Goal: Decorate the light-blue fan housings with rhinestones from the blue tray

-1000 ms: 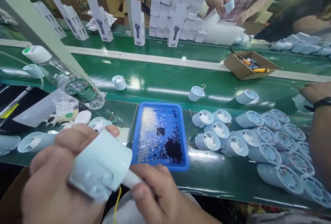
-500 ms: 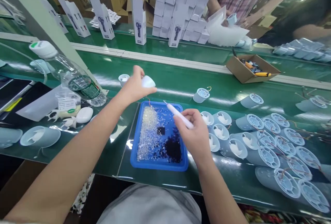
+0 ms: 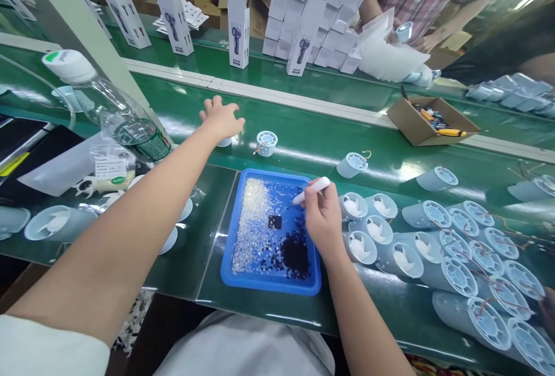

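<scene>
My left hand (image 3: pixel 221 118) is stretched forward, fingers spread, holding nothing. Just under it, partly hidden, is a light blue cup-shaped housing (image 3: pixel 224 142). A second housing (image 3: pixel 266 143) stands upright to the hand's right, its ribbed end up and a reddish wire at its side. My right hand (image 3: pixel 321 208) is closed round a white pen-shaped tool (image 3: pixel 318 186), tip pointing down-left over the blue tray (image 3: pixel 271 290). In the tray lie small clear rings (image 3: pixel 249 243), small black pieces (image 3: pixel 295 253) and a dark square (image 3: pixel 274 222).
Rows of light blue housings (image 3: pixel 451 269) stand to the right, some with white fan blades or wires. A plastic bottle (image 3: pixel 117 110) leans at left. Behind are a cardboard box of tools (image 3: pixel 433 124), printed white boxes (image 3: pixel 238 34) and another person's arms (image 3: pixel 451 23).
My left hand has let go of a housing, which now stands on the bench, and has moved left with fingers spread. The tool in my right hand has tilted, tip lower toward the tray.
</scene>
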Motion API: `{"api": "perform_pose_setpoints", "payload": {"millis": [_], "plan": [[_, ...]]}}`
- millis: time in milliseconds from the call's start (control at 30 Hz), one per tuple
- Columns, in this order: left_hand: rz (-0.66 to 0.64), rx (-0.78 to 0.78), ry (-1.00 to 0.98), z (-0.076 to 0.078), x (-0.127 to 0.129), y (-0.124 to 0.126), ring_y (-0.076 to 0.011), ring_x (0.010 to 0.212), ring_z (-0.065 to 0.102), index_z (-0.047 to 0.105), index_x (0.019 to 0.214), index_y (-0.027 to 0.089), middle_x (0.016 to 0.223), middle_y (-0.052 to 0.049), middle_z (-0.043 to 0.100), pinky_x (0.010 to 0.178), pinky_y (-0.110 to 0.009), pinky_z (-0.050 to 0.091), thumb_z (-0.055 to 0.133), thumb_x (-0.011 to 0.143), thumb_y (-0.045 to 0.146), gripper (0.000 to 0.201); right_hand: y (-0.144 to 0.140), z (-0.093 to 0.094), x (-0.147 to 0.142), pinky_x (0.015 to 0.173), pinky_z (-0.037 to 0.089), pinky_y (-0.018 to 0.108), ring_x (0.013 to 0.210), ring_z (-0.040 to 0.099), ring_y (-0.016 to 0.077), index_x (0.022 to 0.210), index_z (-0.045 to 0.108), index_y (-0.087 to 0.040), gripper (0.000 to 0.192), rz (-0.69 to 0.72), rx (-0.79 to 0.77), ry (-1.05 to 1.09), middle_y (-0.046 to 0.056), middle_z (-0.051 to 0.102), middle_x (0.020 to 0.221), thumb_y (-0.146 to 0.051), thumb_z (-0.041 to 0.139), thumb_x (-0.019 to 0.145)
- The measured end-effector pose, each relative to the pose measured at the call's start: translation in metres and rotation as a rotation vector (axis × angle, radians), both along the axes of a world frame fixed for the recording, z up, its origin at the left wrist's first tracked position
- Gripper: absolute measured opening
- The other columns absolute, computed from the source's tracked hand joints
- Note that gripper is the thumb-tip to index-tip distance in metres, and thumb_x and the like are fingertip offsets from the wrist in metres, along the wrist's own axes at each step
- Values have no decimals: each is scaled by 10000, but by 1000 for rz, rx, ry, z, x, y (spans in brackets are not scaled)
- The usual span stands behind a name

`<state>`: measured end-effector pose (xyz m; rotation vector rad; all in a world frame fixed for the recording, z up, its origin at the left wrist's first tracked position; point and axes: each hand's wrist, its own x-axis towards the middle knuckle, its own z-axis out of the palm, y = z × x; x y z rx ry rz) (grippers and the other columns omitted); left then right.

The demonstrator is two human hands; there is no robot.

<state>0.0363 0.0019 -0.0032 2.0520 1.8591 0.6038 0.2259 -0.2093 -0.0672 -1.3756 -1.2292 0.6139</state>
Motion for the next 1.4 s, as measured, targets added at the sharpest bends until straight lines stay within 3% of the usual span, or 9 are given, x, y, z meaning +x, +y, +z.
{"api": "perform_pose_setpoints", "payload": {"millis": [133,267,400,533,700,800,1100,1300,1400], "plan": [[117,-156,-31,-2,-19,5,-464,1334,243,673,904,178,1303,-150,498,1039,-568,240,793,540,378,433,0,0,1,592,459,278,607,570,119,920,471,-218,107,15,-17,-18,-33,564,723,-323,470,936],[-33,-259,26,-9,-18,3,-405,1153,508,648,977,176,1114,-148,622,948,-484,370,778,562,328,460,-1,0,1,610,467,290,630,581,132,951,481,-214,123,20,-15,-42,-21,572,746,-336,467,938],[-59,-168,-80,-10,-13,-1,-358,1077,547,646,870,172,944,-106,634,939,-451,384,800,497,180,403,-2,3,0,648,458,303,675,566,147,938,511,-210,122,48,9,-240,1,577,786,-330,497,920],[-82,-11,-331,21,-6,-24,-318,1083,519,642,885,188,885,-62,592,965,-429,371,762,525,88,392,-4,3,1,662,454,307,690,570,155,960,515,-207,129,58,27,-286,8,586,806,-327,484,926],[-78,95,-563,77,-6,-94,-299,1065,538,643,986,193,991,-56,578,927,-397,423,769,635,183,374,-6,1,1,667,451,313,695,568,161,943,506,-207,111,-14,66,-279,8,581,784,-314,480,926],[-31,103,-595,87,-15,-134,-284,955,598,651,1043,230,1039,-61,594,815,-407,486,777,670,302,401,-6,2,0,626,444,297,642,551,152,918,501,-211,102,31,38,-280,-8,567,732,-310,480,924],[11,-148,-1416,45,-38,-175,-228,961,634,590,866,194,1023,-82,657,757,-346,550,713,755,343,223,-13,11,-7,628,457,300,668,573,164,908,513,-215,95,24,32,-303,5,590,756,-309,499,913],[99,-277,-1602,17,-29,-183,-179,941,623,671,865,158,1003,-79,663,775,-292,539,630,829,305,156,-26,18,-20,631,495,308,684,594,163,907,550,-212,54,168,15,-319,16,617,790,-263,534,899],[122,-311,-1585,8,-23,-190,-167,875,629,688,857,144,937,-76,675,758,-285,528,655,813,303,168,-36,31,-30,700,548,366,857,620,199,974,556,-225,87,32,170,-156,48,606,927,-244,566,890]]}}
